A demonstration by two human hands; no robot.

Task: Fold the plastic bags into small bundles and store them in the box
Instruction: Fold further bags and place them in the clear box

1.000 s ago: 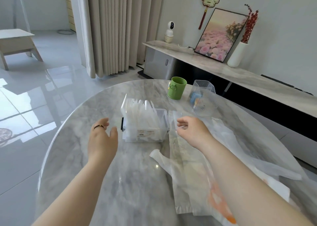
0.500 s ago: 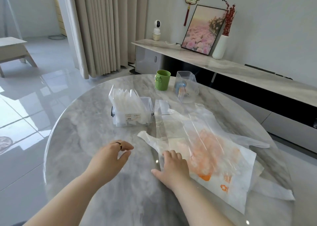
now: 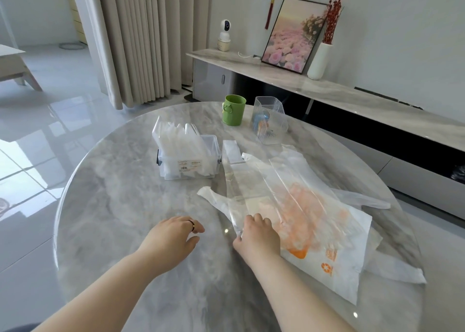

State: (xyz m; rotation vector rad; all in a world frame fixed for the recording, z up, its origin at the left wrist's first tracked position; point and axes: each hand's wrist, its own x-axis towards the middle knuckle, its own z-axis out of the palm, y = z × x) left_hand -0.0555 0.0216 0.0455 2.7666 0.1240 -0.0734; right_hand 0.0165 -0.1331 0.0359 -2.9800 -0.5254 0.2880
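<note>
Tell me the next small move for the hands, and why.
Probably bring the left hand across to the near edge of the topmost transparent plastic bag, beside the right hand resting there, and start the first lengthwise fold. The bag lies flat and unfolded on the grey marble table; the left hand holds nothing.

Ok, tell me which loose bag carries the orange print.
The white bag lying under the clear bag; the plain white bag at the bottom shows none.
</note>
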